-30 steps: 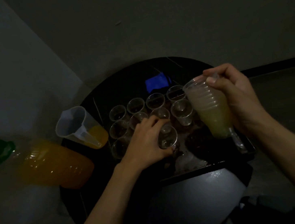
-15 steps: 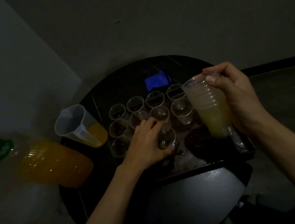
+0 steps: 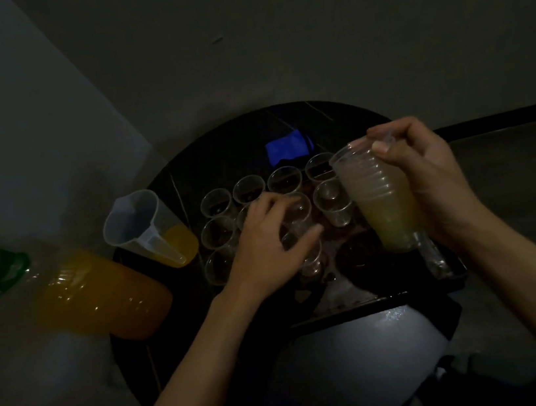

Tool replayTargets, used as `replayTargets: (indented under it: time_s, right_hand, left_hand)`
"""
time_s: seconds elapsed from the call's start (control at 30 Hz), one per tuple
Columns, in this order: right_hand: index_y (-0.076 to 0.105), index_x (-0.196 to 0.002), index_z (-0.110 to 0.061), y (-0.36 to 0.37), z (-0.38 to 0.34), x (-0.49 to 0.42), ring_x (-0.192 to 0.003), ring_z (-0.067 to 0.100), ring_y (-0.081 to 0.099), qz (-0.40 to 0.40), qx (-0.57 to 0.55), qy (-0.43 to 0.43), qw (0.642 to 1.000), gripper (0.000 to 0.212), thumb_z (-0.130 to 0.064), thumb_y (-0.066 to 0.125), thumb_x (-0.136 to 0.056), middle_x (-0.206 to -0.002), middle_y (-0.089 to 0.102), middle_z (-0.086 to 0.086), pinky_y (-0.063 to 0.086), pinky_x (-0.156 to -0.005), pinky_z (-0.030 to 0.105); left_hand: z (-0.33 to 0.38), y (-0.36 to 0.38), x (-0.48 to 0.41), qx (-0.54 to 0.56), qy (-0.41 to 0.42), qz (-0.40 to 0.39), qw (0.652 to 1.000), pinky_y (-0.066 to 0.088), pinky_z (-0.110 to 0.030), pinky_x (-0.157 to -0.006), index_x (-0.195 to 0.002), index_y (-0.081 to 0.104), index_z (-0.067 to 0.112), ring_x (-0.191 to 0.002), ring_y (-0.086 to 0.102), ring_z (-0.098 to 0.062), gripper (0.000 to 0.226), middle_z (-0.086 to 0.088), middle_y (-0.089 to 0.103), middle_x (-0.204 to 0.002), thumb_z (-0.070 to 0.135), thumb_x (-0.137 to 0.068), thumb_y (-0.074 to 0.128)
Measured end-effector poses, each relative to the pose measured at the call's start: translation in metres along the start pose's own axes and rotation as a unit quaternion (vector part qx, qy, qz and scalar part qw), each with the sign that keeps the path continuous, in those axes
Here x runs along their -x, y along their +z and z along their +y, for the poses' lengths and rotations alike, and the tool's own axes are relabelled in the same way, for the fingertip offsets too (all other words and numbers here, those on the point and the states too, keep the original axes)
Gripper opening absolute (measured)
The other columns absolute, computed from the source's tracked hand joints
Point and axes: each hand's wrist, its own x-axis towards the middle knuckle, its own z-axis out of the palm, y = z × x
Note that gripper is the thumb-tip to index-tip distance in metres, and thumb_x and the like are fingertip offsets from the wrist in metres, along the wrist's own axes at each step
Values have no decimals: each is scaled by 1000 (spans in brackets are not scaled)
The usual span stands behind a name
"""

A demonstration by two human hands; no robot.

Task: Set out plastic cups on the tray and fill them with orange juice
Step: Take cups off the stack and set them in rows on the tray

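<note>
The right hand held the tilted cup stack in its grip while the left hand (grip wide, empty) hovered among crowded cups, where one brush risked toppling several.

One wide-angle view, worn on the head, looks forward and steeply down onto the round desk from close above its near edge. Both forearms enter from the bottom. The tray, left hand and right hand with its stack of cups sit mid-frame, and the wall fills the top.
</note>
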Motion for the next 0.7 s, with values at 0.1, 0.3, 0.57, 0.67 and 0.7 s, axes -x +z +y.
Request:
replayTargets:
  time_s: [0.1,0.3,0.57,0.67,0.7]
  right_hand:
    - [54,-120,-15,3,-3,2,-100,16,71,-10,-3,2,1000,49,-37,68,-78,-110,73,-3,59,-76,31]
    - [54,-119,-16,6,-1,5,-109,22,68,6,-26,-25,999,41,-32,69,-84,-119,69,4,57,-83,36]
    - [53,-127,-14,10,0,6,-105,13,68,21,-6,-57,998,46,-34,64,-87,-123,64,7,58,-76,27]
    - [52,-133,-25,9,3,5,-110,9,64,22,30,-64,997,50,-42,64,-87,-129,60,0,57,-78,25]
    - [52,-134,-27,9,4,5,-111,10,64,23,36,-62,997,52,-46,63,-87,-129,60,0,57,-77,25]
  left_hand:
    - [31,-18,-16,165,3,18,986,49,-23,-96,-135,58,20,-117,55,-4,56,8,53,-126,54,-90,56]
    - [82,-38,-49,252,1,-42,967,51,-30,-104,-138,57,16,-123,58,-3,57,3,59,-136,42,-88,65]
    - [90,-43,-61,293,-30,-24,955,56,-32,-97,-126,66,7,-113,67,-15,43,-6,70,-121,14,-85,79]
    - [91,-43,-62,308,-56,-22,950,58,-33,-95,-124,67,14,-114,66,-12,43,-2,69,-123,18,-83,81]
    - [92,-43,-62,309,-65,-25,948,58,-32,-93,-123,67,14,-113,67,-12,43,-2,69,-123,18,-83,81]
